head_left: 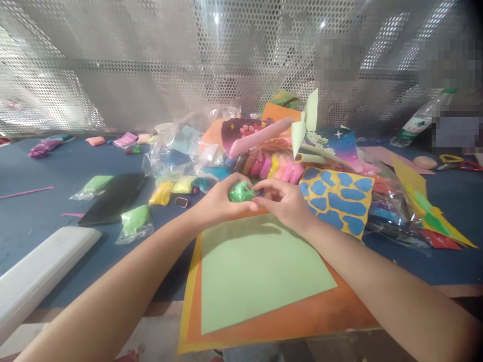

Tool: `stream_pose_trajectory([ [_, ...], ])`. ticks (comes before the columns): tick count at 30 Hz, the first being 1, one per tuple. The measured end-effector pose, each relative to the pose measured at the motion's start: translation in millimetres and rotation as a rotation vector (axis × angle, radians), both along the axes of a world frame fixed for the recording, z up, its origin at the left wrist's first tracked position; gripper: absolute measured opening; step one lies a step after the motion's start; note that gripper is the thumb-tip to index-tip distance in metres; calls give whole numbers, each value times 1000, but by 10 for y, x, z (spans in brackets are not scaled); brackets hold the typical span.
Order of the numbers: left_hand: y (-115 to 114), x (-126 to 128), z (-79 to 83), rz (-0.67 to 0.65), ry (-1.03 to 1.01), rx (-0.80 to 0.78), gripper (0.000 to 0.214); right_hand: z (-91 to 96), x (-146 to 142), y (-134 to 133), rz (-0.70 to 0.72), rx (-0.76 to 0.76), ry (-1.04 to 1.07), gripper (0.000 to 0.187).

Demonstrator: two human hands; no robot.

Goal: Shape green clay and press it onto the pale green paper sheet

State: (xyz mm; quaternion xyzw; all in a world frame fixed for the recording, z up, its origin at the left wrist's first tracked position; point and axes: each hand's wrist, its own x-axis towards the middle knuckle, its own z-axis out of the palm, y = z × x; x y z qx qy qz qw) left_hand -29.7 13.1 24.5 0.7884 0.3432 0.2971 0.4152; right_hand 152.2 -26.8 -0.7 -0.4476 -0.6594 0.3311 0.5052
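Observation:
A small shiny packet of green modelling clay (241,191) is held up between my two hands, over the far edge of the paper. My left hand (221,196) wraps round it from the left, thumb below and fingers above. From the right, my right hand (285,201) pinches the packet's edge with thumb and fingertips. Beneath my hands and forearms lies a pale green sheet (260,271) on top of an orange sheet (287,317). A yellow sheet with blue patches (335,198) lies just right of my right hand.
Packets of green clay (136,219) and yellow clay (161,193) lie to the left, near a black sheet (113,198) and a white case (49,271). Behind my hands is a heap of coloured clay packs (264,165) and papers. A bottle (420,118) and scissors (462,165) are at right.

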Motion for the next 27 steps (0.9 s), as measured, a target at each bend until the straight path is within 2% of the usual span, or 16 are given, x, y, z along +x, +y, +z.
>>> stream_pose_trajectory([
  [4, 12, -15, 3, 44, 119, 62, 43, -6, 8, 9, 24, -6, -75, 18],
  [12, -47, 1, -13, -127, 73, 90, 41, -32, 21, -49, 188, -34, -133, 31],
  [15, -45, -6, -3, -74, 100, 110, 42, -38, 26, -38, 91, 66, -175, 29],
  [19, -5, -35, -17, -52, 131, 35, 45, -14, 24, -28, -67, 148, -218, 24],
  [24, 49, -36, -59, -13, 204, 107, 48, 31, 24, -14, 4, 190, -246, 17],
  [27, 62, -26, -83, -1, 220, 84, 49, 31, 17, 15, 61, 208, -203, 14],
])
